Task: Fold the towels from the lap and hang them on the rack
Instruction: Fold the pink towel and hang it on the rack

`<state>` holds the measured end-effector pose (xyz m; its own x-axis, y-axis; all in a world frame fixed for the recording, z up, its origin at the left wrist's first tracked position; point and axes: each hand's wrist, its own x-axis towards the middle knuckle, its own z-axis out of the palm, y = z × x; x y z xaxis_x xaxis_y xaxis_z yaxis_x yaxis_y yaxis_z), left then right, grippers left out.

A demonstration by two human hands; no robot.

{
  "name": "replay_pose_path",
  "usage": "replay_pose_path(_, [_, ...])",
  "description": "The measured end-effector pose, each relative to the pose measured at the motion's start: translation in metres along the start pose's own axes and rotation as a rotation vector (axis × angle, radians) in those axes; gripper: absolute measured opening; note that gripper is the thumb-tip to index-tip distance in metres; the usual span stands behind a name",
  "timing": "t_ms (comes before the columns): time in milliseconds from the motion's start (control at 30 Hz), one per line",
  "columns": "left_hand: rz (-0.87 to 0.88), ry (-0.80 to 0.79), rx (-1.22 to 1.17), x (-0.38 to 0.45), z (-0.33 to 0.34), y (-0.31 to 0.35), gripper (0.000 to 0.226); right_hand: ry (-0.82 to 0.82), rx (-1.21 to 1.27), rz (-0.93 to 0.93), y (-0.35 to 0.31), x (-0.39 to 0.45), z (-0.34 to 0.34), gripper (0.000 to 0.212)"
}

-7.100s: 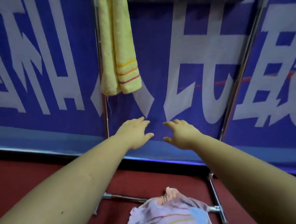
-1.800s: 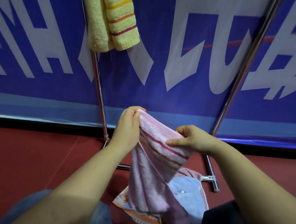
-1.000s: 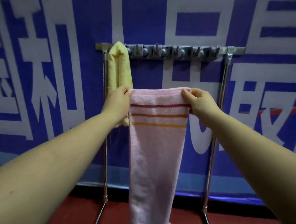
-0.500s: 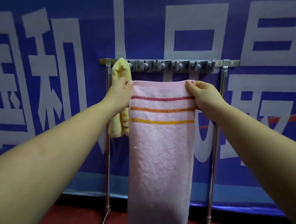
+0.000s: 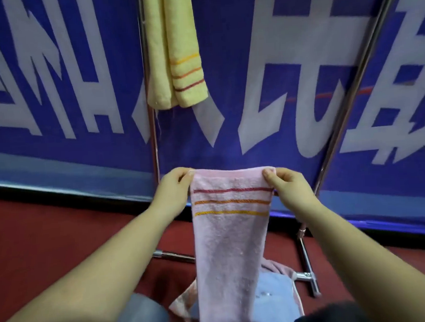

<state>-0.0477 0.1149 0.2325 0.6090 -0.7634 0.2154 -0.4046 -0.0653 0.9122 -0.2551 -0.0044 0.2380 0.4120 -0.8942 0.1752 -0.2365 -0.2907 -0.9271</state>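
Pink towel with three stripes (dark red, orange, yellow) near its top hangs lengthwise in front of the person, folded into a narrow strip. Left hand pinches the top left corner between thumb and fingers, closed on the cloth; right hand pinches the top right corner the same way. Top edge is pulled flat and roughly level between the two hands, and the lower end drops out of view at the bottom of the frame, over the lap. More towels on the lap behind it: a light blue towel and a pale patterned one with an orange edge, both partly hidden by the pink strip. Yellow towel with the same kind of stripes hangs folded from the rack up top, against the left upright. Metal rack shows two chrome uprights and a base bar with a foot on the red floor; its top bar is cut off by the frame. Blue banner with large white characters sits behind the rack. Pink towel is well below the yellow one, not touching the rack.
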Motion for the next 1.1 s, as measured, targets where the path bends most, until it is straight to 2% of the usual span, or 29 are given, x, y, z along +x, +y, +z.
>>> replay_pose_path(200, [-0.195,0.035,-0.134,0.010,0.026,-0.045,0.023,0.055,-0.075,0.048,0.046,0.009,0.024,0.025])
replay_pose_path(367, [-0.423,0.113,-0.451,0.015,0.042,-0.047,0.021,0.181,-0.072,0.134,0.057,0.023,0.038,0.029])
replay_pose_path(500, [-0.495,0.181,-0.613,0.010,0.058,-0.044,0.014,0.247,-0.037,0.204,0.054,0.021,0.055,0.033])
replay_pose_path(667, [-0.454,0.164,-0.608,-0.002,0.079,-0.041,0.017,0.109,0.155,0.280,0.036,0.006,0.084,0.020])
replay_pose_path(733, [-0.425,0.156,-0.582,-0.007,0.083,-0.041,0.009,0.050,0.090,0.223,0.035,0.001,0.093,0.022])
replay_pose_path(867, [-0.390,0.163,-0.520,-0.008,0.082,-0.046,0.027,-0.019,0.016,0.109,0.035,-0.007,0.105,0.015])
replay_pose_path(967, [-0.357,0.163,-0.511,-0.010,0.078,-0.045,0.013,-0.114,0.004,0.082,0.032,-0.012,0.108,0.024])
replay_pose_path(1100, [-0.242,0.102,-0.493,-0.011,0.072,-0.043,0.021,-0.219,0.058,0.101,0.032,-0.014,0.102,0.045])
